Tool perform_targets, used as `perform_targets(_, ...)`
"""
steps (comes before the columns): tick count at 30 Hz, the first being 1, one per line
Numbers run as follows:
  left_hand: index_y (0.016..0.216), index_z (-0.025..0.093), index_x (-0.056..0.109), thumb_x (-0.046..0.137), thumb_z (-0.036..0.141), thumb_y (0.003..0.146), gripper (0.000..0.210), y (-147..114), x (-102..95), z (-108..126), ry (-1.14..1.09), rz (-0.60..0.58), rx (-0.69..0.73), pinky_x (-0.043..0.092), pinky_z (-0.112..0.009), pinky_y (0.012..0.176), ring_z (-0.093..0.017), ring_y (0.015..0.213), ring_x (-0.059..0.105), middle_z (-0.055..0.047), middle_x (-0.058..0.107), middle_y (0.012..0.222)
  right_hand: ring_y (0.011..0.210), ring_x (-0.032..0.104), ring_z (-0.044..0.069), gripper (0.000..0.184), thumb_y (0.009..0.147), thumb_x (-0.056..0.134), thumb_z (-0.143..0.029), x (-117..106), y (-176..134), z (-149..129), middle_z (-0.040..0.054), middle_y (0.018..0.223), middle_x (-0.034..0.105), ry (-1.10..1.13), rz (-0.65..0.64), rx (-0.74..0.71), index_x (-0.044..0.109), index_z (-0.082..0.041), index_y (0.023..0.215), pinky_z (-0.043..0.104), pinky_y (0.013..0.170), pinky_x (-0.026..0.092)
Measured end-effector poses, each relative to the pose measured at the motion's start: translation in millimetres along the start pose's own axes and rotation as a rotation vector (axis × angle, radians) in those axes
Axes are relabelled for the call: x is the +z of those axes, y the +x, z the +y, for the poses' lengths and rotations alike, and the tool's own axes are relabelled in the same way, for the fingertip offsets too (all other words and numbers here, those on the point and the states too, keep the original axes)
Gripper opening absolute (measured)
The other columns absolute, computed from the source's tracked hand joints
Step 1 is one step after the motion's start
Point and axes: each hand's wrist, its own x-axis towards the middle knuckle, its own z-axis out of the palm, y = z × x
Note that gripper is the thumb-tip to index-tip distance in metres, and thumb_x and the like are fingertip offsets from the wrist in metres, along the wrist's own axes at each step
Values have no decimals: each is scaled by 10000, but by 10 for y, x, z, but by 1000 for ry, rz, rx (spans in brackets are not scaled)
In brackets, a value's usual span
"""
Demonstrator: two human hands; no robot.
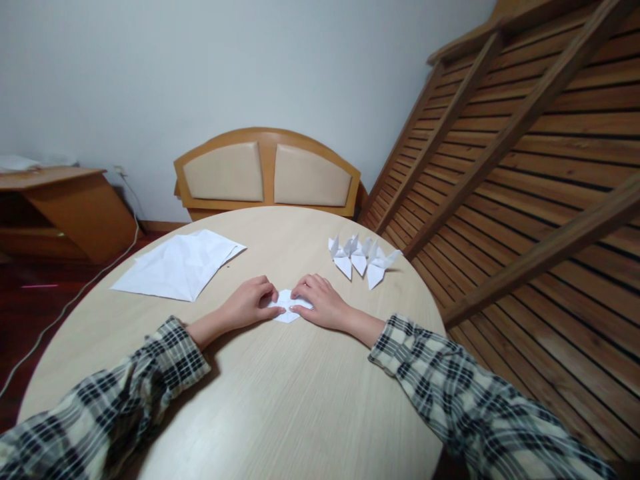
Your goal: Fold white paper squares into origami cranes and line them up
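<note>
A small folded piece of white paper (287, 317) lies on the round table between my hands. My left hand (251, 300) grips its left side, thumb and fingers bent toward each other. On the opposite side, my right hand (323, 302) has its fingers curled over the paper and its thumb pressed on top. Both thumbs point inward near the paper's middle. Parts of the paper are hidden under the fingers. Farther right stand several folded white paper cranes (379, 267), grouped close together. To the left lies a loose pile of white paper sheets (183, 267).
The pale round table (280, 400) fills the middle. A slatted wooden frame (520, 193) leans along its right side. Behind stands a headboard (267, 170) with cream panels against the wall. A wooden desk (65, 207) and a white cable (75, 297) are on the left.
</note>
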Motion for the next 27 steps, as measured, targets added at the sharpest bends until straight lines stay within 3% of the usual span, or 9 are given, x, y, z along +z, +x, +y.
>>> perform_targets(3,849,178,601,613,528,846,350,-19,45,10,76,60,-9,392,-308,683,-198,765,533,-47,555,849,1043,500,223,253,898,652,-385,17,1,1,71,1071,590,-12,12,10,644,-192,1061,361,929,379)
perform_targets(7,998,169,599,596,553,859,408,-48,79,25,172,134,-31,423,-348,732,-228,819,554,-74,578,924,1049,501,231,327,907,635,-388,55,-1,-5,89,1092,602,-55,42,45,620,-158,1139,368,946,383)
perform_targets(10,1035,167,606,580,551,877,416,-56,86,42,196,128,-16,435,-370,761,-242,846,564,-84,589,942,1045,499,241,410,911,616,-446,69,-12,-19,102,1104,593,-106,60,97,616,-155,1201,378,942,388)
perform_targets(17,1022,160,583,606,507,873,378,-45,108,47,192,124,-37,446,-362,724,-245,825,584,-90,630,925,1006,503,221,381,925,598,-457,24,-42,-65,93,1068,582,-108,43,112,662,-178,1175,358,910,394)
perform_targets(23,1111,159,638,590,509,891,416,-50,103,33,177,108,-21,457,-377,767,-250,844,591,-96,628,923,1034,488,246,496,813,683,-589,19,-46,-76,87,1072,586,-151,59,167,706,-209,1130,379,918,373)
perform_targets(27,1023,158,659,580,526,892,399,-56,89,57,216,132,5,454,-374,735,-246,807,564,-93,590,886,1031,502,241,494,852,618,-619,22,-38,-72,87,1065,607,-87,72,184,713,-216,1121,373,905,368)
